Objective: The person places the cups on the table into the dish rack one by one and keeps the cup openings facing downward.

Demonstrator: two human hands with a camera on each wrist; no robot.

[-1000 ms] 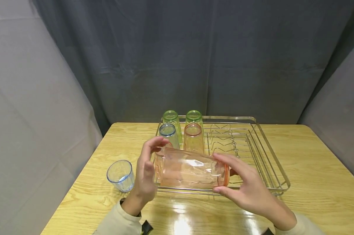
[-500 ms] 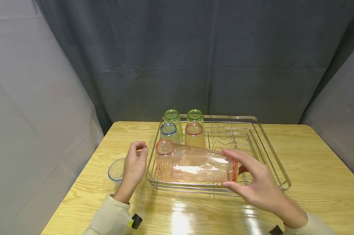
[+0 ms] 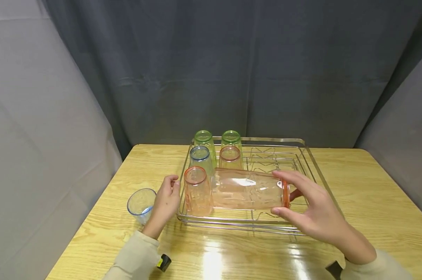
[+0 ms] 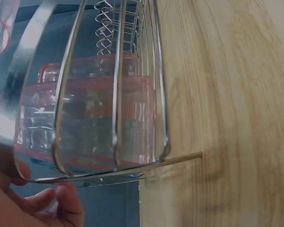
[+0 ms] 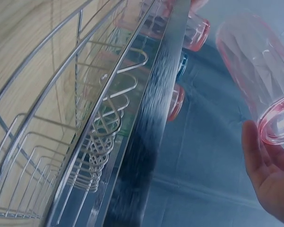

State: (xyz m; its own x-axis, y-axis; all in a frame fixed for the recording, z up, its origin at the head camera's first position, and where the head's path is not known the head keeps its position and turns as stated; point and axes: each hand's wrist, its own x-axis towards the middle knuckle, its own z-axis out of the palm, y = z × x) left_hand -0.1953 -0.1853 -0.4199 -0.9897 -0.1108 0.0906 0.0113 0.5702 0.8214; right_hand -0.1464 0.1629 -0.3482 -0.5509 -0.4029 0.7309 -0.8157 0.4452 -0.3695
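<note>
My right hand (image 3: 317,210) grips a pink glass tumbler (image 3: 247,188) between thumb and fingers at its orange-red base. The tumbler lies sideways above the wire dish rack (image 3: 228,223), its mouth pointing left. In the right wrist view the fingers (image 5: 253,149) are at the base of the held tumbler (image 5: 255,61). My left hand (image 3: 166,204) is beside the rack's left rim, fingers loosely bent, holding no glass. The left wrist view shows its fingers (image 4: 68,201) close to the rim; whether they touch is unclear. An upside-down pink tumbler (image 3: 197,194) stands at the rack's front left corner.
Behind it in the rack stand upside-down tumblers: a blue-based one (image 3: 199,155), a pink one (image 3: 231,155) and two green ones, including the left one (image 3: 203,138). A blue-rimmed glass (image 3: 141,202) stands upright on the wooden table (image 3: 102,241), left of the rack. A dark curtain (image 3: 204,77) hangs behind.
My left hand has left the held tumbler, moved left, then come slightly back towards the rack. My right hand has carried the tumbler right and slightly up.
</note>
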